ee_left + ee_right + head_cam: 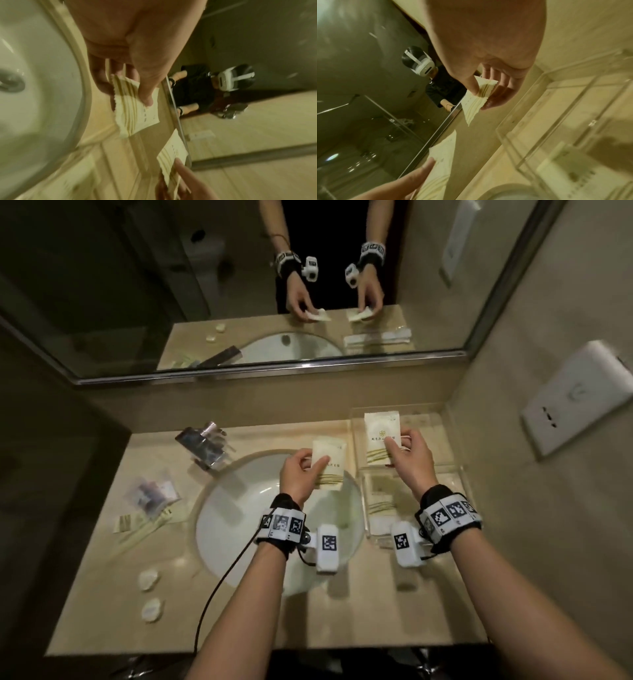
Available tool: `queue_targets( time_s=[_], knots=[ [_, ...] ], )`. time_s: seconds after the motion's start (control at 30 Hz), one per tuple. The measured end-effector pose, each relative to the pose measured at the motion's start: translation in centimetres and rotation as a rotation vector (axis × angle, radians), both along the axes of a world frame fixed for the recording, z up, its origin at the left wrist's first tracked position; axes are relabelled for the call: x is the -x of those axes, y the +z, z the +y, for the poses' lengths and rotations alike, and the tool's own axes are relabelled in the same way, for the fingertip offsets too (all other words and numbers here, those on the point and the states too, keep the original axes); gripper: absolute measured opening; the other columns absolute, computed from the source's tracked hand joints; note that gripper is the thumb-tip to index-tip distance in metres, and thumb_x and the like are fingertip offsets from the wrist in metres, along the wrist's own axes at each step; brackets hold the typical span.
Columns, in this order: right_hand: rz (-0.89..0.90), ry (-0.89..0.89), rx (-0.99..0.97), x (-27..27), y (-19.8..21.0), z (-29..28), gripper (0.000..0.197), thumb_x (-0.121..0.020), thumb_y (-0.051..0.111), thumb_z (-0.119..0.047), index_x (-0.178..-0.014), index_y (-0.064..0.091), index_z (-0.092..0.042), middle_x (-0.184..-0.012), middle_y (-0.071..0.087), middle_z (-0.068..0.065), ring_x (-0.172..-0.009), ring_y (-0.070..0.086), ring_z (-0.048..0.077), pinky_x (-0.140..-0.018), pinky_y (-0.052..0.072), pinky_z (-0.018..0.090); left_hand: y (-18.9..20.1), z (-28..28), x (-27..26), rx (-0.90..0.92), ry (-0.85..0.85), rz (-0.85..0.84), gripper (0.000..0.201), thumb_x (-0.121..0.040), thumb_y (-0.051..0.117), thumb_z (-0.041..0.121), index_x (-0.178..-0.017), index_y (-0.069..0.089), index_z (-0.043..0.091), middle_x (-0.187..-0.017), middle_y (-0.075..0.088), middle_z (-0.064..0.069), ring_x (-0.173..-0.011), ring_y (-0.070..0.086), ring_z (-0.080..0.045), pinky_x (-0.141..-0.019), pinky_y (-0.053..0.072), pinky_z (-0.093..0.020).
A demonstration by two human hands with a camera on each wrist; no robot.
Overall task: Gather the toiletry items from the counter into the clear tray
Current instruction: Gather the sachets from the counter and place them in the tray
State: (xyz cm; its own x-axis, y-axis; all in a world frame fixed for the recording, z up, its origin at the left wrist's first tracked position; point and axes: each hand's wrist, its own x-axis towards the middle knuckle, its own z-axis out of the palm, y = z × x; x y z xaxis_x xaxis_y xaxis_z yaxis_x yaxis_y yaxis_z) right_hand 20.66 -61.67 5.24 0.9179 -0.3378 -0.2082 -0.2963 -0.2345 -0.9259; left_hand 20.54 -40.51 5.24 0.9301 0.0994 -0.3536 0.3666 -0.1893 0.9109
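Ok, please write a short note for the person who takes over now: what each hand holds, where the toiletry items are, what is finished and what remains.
Left hand: pinches a cream sachet over the back rim of the sink.
Right hand: pinches a second sachet above the far end of the clear tray.
Done: the tray already holds some packets in its near part.
Left: put both sachets in, then collect from the counter left of the sink the clear-wrapped bundle, the long flat packets and the two round soaps.
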Motion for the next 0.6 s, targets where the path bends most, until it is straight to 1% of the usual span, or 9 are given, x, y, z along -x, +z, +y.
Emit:
queue_targets(
  time_s=[0.07,0.1,0.13,0.2,0.27,0.33,0.4,0.5,0.6],
  knots=[
    [0.031,-0.020,0.011,0.5,-0.5,-2.5,0.029,-0.093,0.061,-0.030,-0.118,0.053,-0.017,-0.125,0.062,0.007,-0.104,0.064,0.022,-0.090,0.055,0.043,-1.2,-2.7,0.0,-0.031,-0.017,0.018,0.037,-0.085,0.071,0.023,-0.116,0.060,0.005,-0.103,0.073,-0.014,-0.080,0.069,-0.024,-0.049,0.049,-0.021],
    [0.052,-0.022,0.021,0.8,-0.9,-3.5,0.031,-0.093,0.060,-0.029,-0.120,0.053,-0.015,-0.125,0.062,0.006,-0.104,0.063,0.020,-0.092,0.054,0.041,-1.8,-3.8,0.0,-0.044,-0.020,0.035,0.036,-0.085,0.070,0.022,-0.115,0.059,0.004,-0.104,0.072,-0.016,-0.080,0.068,-0.024,-0.048,0.048,-0.021],
    [0.081,-0.016,0.036,1.1,-1.2,-4.3,0.033,-0.093,0.060,-0.028,-0.122,0.053,-0.014,-0.124,0.061,0.005,-0.104,0.061,0.019,-0.093,0.053,0.039,-2.4,-4.9,0.2,-0.055,-0.020,0.060,0.035,-0.086,0.069,0.019,-0.115,0.057,0.004,-0.107,0.071,-0.018,-0.083,0.069,-0.027,-0.051,0.051,-0.024],
    [0.147,-0.006,0.049,1.8,-2.2,-5.5,0.033,-0.094,0.059,-0.025,-0.124,0.053,-0.011,-0.122,0.063,0.007,-0.102,0.061,0.020,-0.091,0.052,0.035,-3.5,-6.7,0.4,-0.079,-0.023,0.117,0.034,-0.089,0.064,0.012,-0.120,0.053,0.004,-0.113,0.068,-0.020,-0.094,0.068,-0.031,-0.068,0.057,-0.033],
    [0.218,-0.005,0.057,2.6,-3.5,-6.1,0.032,-0.095,0.058,-0.022,-0.123,0.056,-0.008,-0.121,0.065,0.012,-0.099,0.061,0.022,-0.085,0.048,0.030,-4.2,-7.8,0.8,-0.103,-0.009,0.153,0.033,-0.090,0.061,0.007,-0.122,0.051,0.004,-0.117,0.066,-0.018,-0.098,0.067,-0.029,-0.076,0.055,-0.033],
    [0.298,-0.009,0.064,3.3,-4.9,-6.2,0.031,-0.095,0.057,-0.020,-0.123,0.057,-0.005,-0.123,0.065,0.013,-0.103,0.061,0.026,-0.082,0.042,0.025,-4.9,-8.3,1.1,-0.126,0.020,0.176,0.033,-0.090,0.060,0.006,-0.121,0.051,0.003,-0.116,0.065,-0.018,-0.093,0.065,-0.025,-0.074,0.053,-0.030],
    [0.357,0.004,0.058,4.1,-6.2,-5.9,0.031,-0.096,0.057,-0.019,-0.123,0.057,-0.005,-0.124,0.065,0.014,-0.109,0.061,0.028,-0.082,0.040,0.023,-5.7,-8.2,1.6,-0.144,0.046,0.198,0.032,-0.090,0.062,0.007,-0.119,0.052,0.002,-0.115,0.066,-0.019,-0.093,0.066,-0.028,-0.073,0.054,-0.030],
    [0.393,0.020,0.053,4.6,-7.8,-5.4,0.032,-0.096,0.057,-0.019,-0.124,0.057,-0.004,-0.124,0.064,0.015,-0.110,0.061,0.029,-0.083,0.042,0.024,-6.5,-7.9,2.1,-0.190,0.045,0.185,0.030,-0.087,0.066,0.011,-0.115,0.056,0.005,-0.109,0.068,-0.020,-0.093,0.068,-0.031,-0.074,0.056,-0.032],
    [0.410,0.029,0.051,4.6,-9.1,-4.8,0.032,-0.096,0.057,-0.019,-0.124,0.057,-0.005,-0.123,0.065,0.016,-0.109,0.062,0.030,-0.086,0.044,0.027,-7.0,-7.5,2.3,-0.189,0.038,0.161,0.029,-0.087,0.066,0.012,-0.114,0.057,0.006,-0.105,0.068,-0.019,-0.091,0.069,-0.032,-0.072,0.056,-0.031]
  ],
)
